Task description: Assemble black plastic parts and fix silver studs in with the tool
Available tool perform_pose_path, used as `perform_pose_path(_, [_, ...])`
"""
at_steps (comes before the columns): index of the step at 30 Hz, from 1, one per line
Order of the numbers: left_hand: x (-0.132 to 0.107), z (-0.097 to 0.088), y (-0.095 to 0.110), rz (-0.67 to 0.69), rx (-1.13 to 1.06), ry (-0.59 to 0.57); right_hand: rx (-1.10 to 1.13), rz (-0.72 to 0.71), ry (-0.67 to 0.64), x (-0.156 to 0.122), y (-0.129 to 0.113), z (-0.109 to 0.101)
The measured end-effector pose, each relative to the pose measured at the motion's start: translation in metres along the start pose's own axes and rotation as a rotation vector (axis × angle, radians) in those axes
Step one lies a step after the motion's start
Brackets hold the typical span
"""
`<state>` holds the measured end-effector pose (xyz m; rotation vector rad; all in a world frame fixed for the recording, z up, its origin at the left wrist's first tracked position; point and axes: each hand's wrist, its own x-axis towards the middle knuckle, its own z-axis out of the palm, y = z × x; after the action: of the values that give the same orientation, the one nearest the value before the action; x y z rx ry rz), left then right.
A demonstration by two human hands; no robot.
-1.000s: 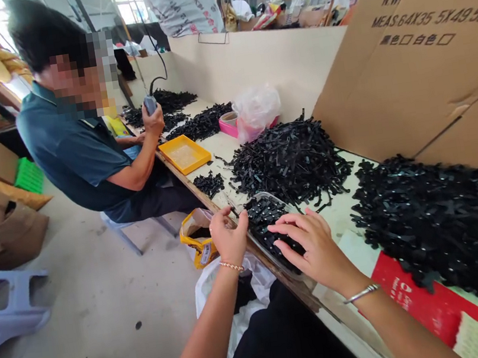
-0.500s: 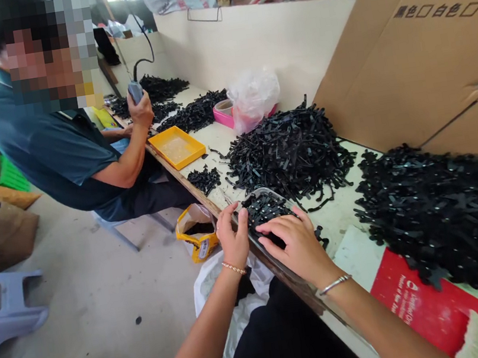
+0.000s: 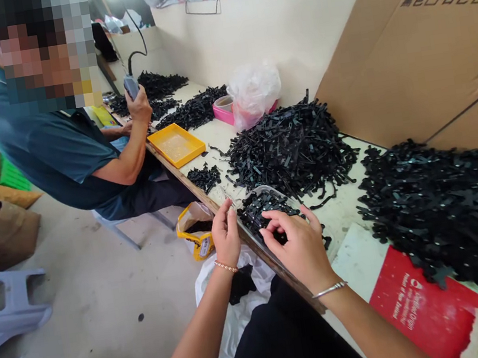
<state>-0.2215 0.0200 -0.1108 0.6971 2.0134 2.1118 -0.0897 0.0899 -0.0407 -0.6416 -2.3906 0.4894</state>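
- Black plastic pieces (image 3: 258, 209) fill the clear tray (image 3: 267, 188), which sits at the near edge of the surface (image 3: 343, 214), straight ahead of you.
- The tray's long axis runs along that edge, from 11 o'clock to 5 o'clock in your view. Its far end points at 11 o'clock toward the yellow tray (image 3: 176, 145).
- Your left grip (image 3: 226, 235) is at the tray's 9 o'clock side. The thumb and fingertips are drawn almost together against the near-left corner of the rim. You cannot tell whether they pinch the rim or a small piece.
- Your right grip (image 3: 301, 247) lies over the tray's 5 o'clock half, fingers curled down with the tips touching the black pieces. Whether one is caught under them is hidden.
- A large heap of black strips (image 3: 290, 147) lies just beside the tray at 1 o'clock.
- A second heap (image 3: 450, 207) lies well apart at 3 o'clock, in front of the cardboard box (image 3: 416, 45).
- A red card (image 3: 421, 313) lies at 4 o'clock, by your right forearm.
- At 11 o'clock, a co-worker's hand (image 3: 138, 107) holds a grey corded tool (image 3: 131, 86) upright.
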Motion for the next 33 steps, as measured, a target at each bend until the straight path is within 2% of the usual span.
perform_pose_path(5, [0.0,0.001,-0.001,0.066,0.116,-0.039,-0.022,0.031,-0.06,0.0,0.0,0.012])
perform_pose_path(10, [0.002,0.002,-0.001,0.13,0.184,-0.035,0.028,0.077,-0.154,0.002,0.006,0.009])
perform_pose_path(18, [0.006,0.005,0.005,0.183,0.2,-0.019,-0.216,-0.048,-0.145,0.006,0.004,0.005])
perform_pose_path(27, [0.01,0.009,0.004,0.2,0.183,-0.033,-0.114,-0.038,-0.114,0.005,0.009,0.01])
perform_pose_path(33, [0.01,0.01,0.002,0.176,0.162,-0.026,0.054,0.085,-0.08,0.007,0.011,0.009])
